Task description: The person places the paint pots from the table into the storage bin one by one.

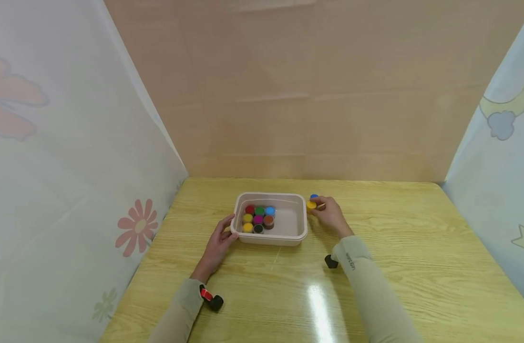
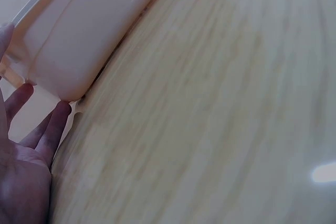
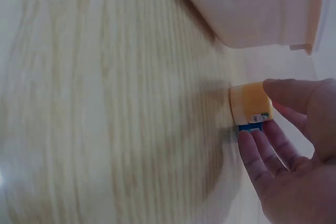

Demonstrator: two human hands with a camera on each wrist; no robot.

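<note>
A pale pink plastic tub stands on the table. In its left part are several small jars with coloured lids, among them a red-lidded jar, a light blue one and a brown one. My left hand touches the tub's left end with fairly straight fingers; its fingertips meet the lower wall in the left wrist view. Just right of the tub, my right hand pinches a yellow jar between thumb and fingers. Close behind that jar is a blue-lidded jar, partly hidden.
The wooden table extends on both sides of the tub. A brown paper-like backdrop rises at its far edge, and printed curtains hang left and right. Light glares off the table's front part.
</note>
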